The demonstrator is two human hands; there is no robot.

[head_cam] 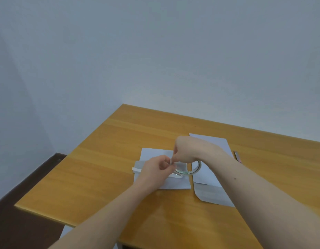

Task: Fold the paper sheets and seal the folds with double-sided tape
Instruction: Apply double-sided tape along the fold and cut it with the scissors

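Note:
A folded white paper sheet (177,184) lies on the wooden table (105,159), with a white tape strip (136,169) along its folded left part. A roll of double-sided tape (196,168) hangs around my right wrist, just above the papers. My left hand (156,168) and my right hand (186,150) meet over the sheet, both pinching a short white piece of tape (171,159) between their fingertips. A second white sheet (209,177) lies to the right, partly under my right forearm.
A thin pen-like tool (237,156) lies on the table to the right of the second sheet. The table's left edge drops to a dark floor. A pale wall stands behind the table.

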